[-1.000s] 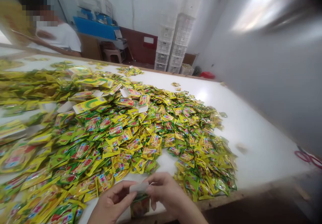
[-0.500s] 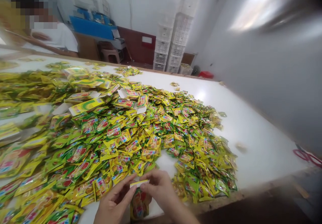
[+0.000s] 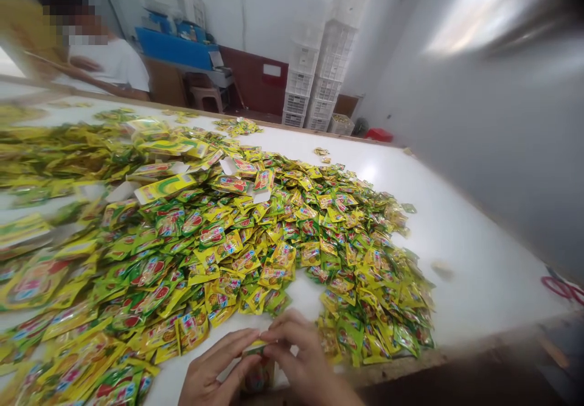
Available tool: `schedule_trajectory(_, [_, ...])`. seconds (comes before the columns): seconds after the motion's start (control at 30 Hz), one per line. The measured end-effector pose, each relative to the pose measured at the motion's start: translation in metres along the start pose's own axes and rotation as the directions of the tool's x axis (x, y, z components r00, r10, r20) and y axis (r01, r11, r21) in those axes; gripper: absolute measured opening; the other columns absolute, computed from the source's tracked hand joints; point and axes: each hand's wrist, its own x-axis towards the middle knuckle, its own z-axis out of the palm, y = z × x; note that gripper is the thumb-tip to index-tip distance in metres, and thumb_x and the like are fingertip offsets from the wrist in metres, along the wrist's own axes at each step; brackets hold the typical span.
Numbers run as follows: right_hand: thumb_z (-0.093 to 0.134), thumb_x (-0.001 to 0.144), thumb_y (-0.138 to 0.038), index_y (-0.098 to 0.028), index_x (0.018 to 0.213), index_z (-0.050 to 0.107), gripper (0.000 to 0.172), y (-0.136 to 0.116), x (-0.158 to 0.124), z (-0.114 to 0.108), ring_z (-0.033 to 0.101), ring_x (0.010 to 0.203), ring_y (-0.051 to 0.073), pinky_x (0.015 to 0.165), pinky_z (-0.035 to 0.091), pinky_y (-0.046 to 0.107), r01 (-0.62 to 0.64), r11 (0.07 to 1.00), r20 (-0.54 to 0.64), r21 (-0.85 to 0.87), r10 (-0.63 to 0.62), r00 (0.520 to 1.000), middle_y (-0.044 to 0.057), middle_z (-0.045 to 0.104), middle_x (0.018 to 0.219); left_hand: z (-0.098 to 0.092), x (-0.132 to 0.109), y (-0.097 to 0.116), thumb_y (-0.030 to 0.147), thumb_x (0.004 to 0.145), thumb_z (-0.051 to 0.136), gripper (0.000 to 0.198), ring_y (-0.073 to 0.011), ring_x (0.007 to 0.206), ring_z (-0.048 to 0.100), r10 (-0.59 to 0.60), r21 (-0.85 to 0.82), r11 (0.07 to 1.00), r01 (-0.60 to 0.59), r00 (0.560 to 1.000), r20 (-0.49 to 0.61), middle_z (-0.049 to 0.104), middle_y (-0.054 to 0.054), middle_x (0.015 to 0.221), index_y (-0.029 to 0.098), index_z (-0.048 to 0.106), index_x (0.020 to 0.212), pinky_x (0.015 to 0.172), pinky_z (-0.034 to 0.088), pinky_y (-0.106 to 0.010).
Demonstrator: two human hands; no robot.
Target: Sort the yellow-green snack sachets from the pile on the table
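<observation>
At the table's near edge, a small printed carton [image 3: 260, 377] with a red, green and yellow front stands between my hands. My left hand [image 3: 218, 366] grips its left side, thumb towards the front and fingers behind the top. On the other side my right hand [image 3: 298, 354] pinches the carton's top edge with thumb and fingers. The carton's lower part is dim and partly cut off by the frame. Just beyond my hands lies a large heap of yellow and green sachets [image 3: 228, 245] with fruit pictures.
Several open cartons [image 3: 166, 188] lie on the heap. The white table [image 3: 460, 229] extends right, where red-handled scissors [image 3: 559, 287] lie near the edge. Across the table is a person in a white top [image 3: 123, 65]. Stacked white crates [image 3: 326, 80] stand by the back wall.
The white flap that showed at the carton's top is now folded down, and a yellow-green top edge shows. My fingers have closed in over it. The view has shifted slightly.
</observation>
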Motion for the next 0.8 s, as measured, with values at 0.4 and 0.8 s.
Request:
schedule_trajectory(0.4, [0.069, 0.083, -0.013, -0.027, 0.105, 0.072, 0.026, -0.01, 0.001, -0.007, 0.06, 0.086, 0.019, 0.072, 0.049, 0.028, -0.052, 0.998, 0.084, -0.045, 0.056, 0.995, 0.004, 0.06, 0.097, 0.002, 0.001, 0.007, 0.026, 0.081, 0.072, 0.027, -0.021, 0.103, 0.07, -0.175, -0.242, 0.954, 0.176, 0.984, 0.025, 0.075, 0.0, 0.11, 0.034, 0.074, 0.106, 0.089, 0.058, -0.028])
schedule_trajectory(0.8, [0.061, 0.089, -0.017, -0.029, 0.1, 0.073, 0.021, -0.008, 0.023, -0.026, 0.06, 0.091, 0.019, 0.079, 0.05, 0.03, 0.11, 0.963, 0.136, -0.247, -0.078, 0.988, 0.005, 0.061, 0.101, -0.007, 0.003, 0.022, 0.038, 0.082, 0.068, 0.019, -0.0217, 0.094, 0.071, -0.276, -0.253, 0.924, 0.285, 0.958, 0.072, 0.075, -0.002, 0.102, 0.029, 0.073, 0.098, 0.082, 0.059, -0.025])
